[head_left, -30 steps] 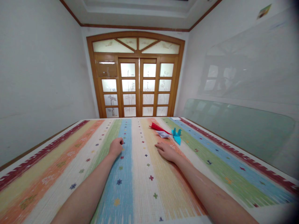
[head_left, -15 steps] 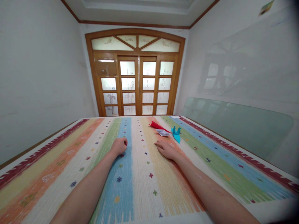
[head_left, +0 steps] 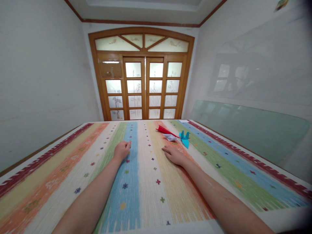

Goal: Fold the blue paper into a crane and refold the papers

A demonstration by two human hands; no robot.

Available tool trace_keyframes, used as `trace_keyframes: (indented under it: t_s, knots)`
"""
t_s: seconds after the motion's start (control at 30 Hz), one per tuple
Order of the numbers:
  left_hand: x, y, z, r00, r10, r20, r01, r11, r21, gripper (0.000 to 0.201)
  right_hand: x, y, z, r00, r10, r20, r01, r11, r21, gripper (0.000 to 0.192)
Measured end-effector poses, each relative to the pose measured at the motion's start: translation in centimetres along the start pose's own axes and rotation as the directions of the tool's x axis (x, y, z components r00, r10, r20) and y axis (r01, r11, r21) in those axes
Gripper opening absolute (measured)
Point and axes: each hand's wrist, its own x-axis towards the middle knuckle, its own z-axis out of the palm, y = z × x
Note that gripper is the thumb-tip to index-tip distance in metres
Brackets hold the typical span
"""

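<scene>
Hands (head_left: 122, 150) (head_left: 175, 155) flat on striped cloth (head_left: 146, 182); no writing legible, perhaps.

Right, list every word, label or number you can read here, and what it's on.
None can be read.
Small white paper beyond the right hand: dark marks, too small to read.
Sticker high on the right wall: blurred.
Red paper fold, blue origami crane, striped cloth: no text.

Open striped cloth (head_left: 146, 182) is seen left, near and between the arms; far right, passage is blocked by a red paper (head_left: 163, 130), white paper (head_left: 170, 137) and blue paper crane (head_left: 184, 139).
</scene>
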Motion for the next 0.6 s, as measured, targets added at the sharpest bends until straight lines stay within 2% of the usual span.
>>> trace_keyframes:
  t_s: [0.1,0.23,0.43,0.6]
  knots:
    - [-0.1,0.1,0.0,1.000,-0.006,0.000,0.006,0.995,0.098,0.057,0.0,0.0,0.0,1.000,0.012,0.000,-0.012,1.000,-0.007,0.043]
    - [0.0,-0.1,0.1,0.999,-0.050,-0.002,0.050,0.984,0.172,0.055,0.0,-0.1,-0.1,1.000,0.026,0.005,-0.026,1.000,0.009,0.041]
    - [0.6,-0.5,0.6,0.995,-0.092,0.035,0.086,0.986,0.141,0.043,0.0,-0.2,-0.1,1.000,0.013,0.001,-0.013,1.000,0.019,0.040]
    - [0.5,-0.6,1.2,0.989,-0.126,0.072,0.124,0.992,0.034,0.040,0.1,-0.1,0.0,1.000,-0.010,-0.007,0.010,1.000,-0.005,0.041]
